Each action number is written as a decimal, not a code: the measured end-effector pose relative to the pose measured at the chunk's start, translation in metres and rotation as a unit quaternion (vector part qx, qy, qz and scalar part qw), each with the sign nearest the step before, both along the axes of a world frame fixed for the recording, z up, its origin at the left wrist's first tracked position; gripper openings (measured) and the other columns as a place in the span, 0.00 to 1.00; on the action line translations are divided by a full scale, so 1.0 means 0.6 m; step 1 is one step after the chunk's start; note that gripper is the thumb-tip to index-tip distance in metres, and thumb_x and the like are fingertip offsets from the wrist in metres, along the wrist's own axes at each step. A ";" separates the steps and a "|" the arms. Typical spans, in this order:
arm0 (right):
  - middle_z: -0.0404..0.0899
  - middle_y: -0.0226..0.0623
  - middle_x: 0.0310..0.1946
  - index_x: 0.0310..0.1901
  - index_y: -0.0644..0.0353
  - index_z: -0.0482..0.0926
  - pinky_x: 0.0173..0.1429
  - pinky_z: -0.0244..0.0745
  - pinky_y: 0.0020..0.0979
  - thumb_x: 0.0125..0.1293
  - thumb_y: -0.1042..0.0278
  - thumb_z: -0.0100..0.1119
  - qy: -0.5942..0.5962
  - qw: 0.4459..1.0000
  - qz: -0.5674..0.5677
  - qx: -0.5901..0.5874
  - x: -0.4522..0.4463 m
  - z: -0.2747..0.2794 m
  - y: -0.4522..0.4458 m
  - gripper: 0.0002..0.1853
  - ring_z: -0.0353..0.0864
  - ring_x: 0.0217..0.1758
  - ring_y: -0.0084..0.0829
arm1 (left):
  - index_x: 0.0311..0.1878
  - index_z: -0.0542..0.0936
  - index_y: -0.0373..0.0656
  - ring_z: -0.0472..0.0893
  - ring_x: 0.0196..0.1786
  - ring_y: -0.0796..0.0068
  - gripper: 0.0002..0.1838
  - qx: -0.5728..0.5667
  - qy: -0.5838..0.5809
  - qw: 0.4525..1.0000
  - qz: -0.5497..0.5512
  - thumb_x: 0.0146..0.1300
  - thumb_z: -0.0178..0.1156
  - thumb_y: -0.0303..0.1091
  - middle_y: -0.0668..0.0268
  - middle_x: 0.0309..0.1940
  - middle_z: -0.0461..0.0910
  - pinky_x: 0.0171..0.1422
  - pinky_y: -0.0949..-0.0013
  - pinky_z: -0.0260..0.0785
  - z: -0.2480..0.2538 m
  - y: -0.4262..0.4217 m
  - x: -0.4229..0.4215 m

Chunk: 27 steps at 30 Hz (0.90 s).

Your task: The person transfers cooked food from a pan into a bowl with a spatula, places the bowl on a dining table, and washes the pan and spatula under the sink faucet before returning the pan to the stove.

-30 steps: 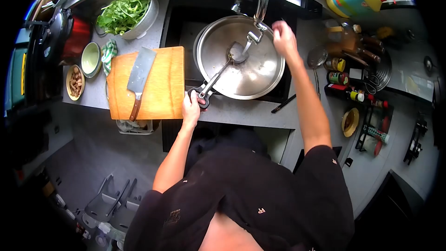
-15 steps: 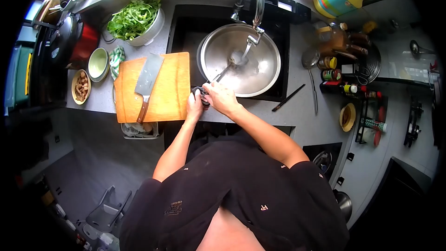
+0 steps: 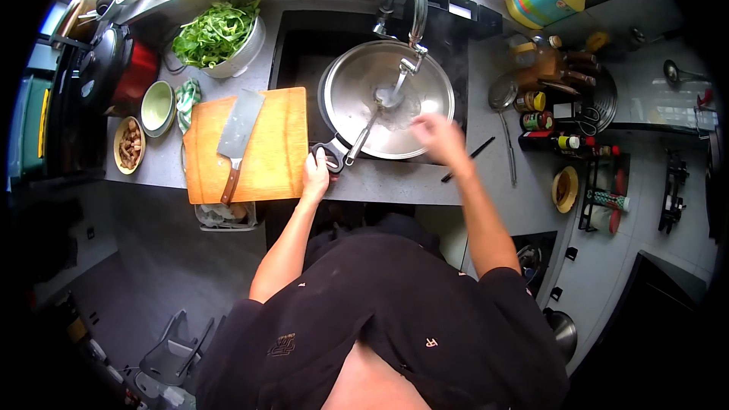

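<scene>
A large steel wok (image 3: 429, 102) sits in the black sink under the faucet (image 3: 419, 11), with water running into it. My left hand (image 3: 316, 173) is closed round the black wok handle (image 3: 331, 153) at the counter's front edge. A metal ladle (image 3: 364, 135) lies in the wok, its bowl under the stream and its handle end beside the wok handle. My right hand (image 3: 437, 135) hovers over the wok's lower right rim, blurred, its fingers too smeared to read.
Left of the sink, a cleaver (image 3: 241, 125) lies on a wooden cutting board (image 3: 281, 152). Behind it stands a colander (image 3: 247, 49) of leafy greens. Bowls (image 3: 158, 105) are at far left. A strainer (image 3: 503, 95) and bottles (image 3: 566, 141) are on the right.
My right hand first came down from beside the faucet to the handles, then moved right, away from them, over the wok's rim. My left hand stays on the wok handle.
</scene>
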State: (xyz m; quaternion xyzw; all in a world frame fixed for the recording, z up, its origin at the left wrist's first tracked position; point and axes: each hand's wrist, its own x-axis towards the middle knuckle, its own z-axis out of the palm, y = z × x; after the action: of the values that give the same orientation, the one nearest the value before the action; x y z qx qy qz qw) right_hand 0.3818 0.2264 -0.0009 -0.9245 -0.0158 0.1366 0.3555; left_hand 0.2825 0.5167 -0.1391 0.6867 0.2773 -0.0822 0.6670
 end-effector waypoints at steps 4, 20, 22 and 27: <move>0.86 0.43 0.32 0.40 0.58 0.85 0.43 0.79 0.39 0.64 0.59 0.63 -0.138 0.981 -0.119 -0.066 0.114 0.000 -0.154 0.12 0.86 0.36 0.41 | 0.42 0.72 0.35 0.80 0.18 0.71 0.24 -0.003 0.000 1.000 0.007 0.78 0.46 0.51 0.60 0.24 0.80 0.20 0.70 0.73 -0.012 -0.001 -0.001; 0.81 0.39 0.25 0.36 0.60 0.83 0.41 0.76 0.38 0.56 0.53 0.74 -0.101 0.974 0.201 -0.042 0.432 -0.110 0.020 0.18 0.81 0.32 0.31 | 0.41 0.71 0.39 0.79 0.20 0.73 0.24 0.042 0.035 0.998 0.012 0.78 0.43 0.54 0.63 0.24 0.79 0.20 0.72 0.72 -0.003 -0.006 0.000; 0.79 0.37 0.23 0.35 0.61 0.81 0.39 0.77 0.39 0.59 0.51 0.72 -0.151 0.962 0.205 -0.100 0.440 -0.098 0.026 0.19 0.85 0.34 0.34 | 0.41 0.71 0.39 0.79 0.20 0.74 0.24 0.045 0.040 0.998 0.014 0.78 0.43 0.53 0.63 0.24 0.79 0.20 0.72 0.72 0.000 -0.006 0.001; 0.82 0.44 0.27 0.33 0.59 0.82 0.39 0.79 0.41 0.61 0.46 0.66 -0.181 0.975 0.127 -0.014 0.473 -0.156 0.005 0.20 0.86 0.36 0.48 | 0.41 0.72 0.39 0.79 0.22 0.75 0.23 0.041 0.058 0.997 0.028 0.78 0.44 0.53 0.63 0.24 0.79 0.21 0.73 0.72 -0.002 -0.009 0.003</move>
State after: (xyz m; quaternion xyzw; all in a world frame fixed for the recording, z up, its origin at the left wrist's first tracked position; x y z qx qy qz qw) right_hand 0.6658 0.2295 -0.0944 -0.9291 -0.1956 0.0113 0.3137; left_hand 0.2844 0.5113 -0.1403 0.6995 0.3374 -0.0917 0.6232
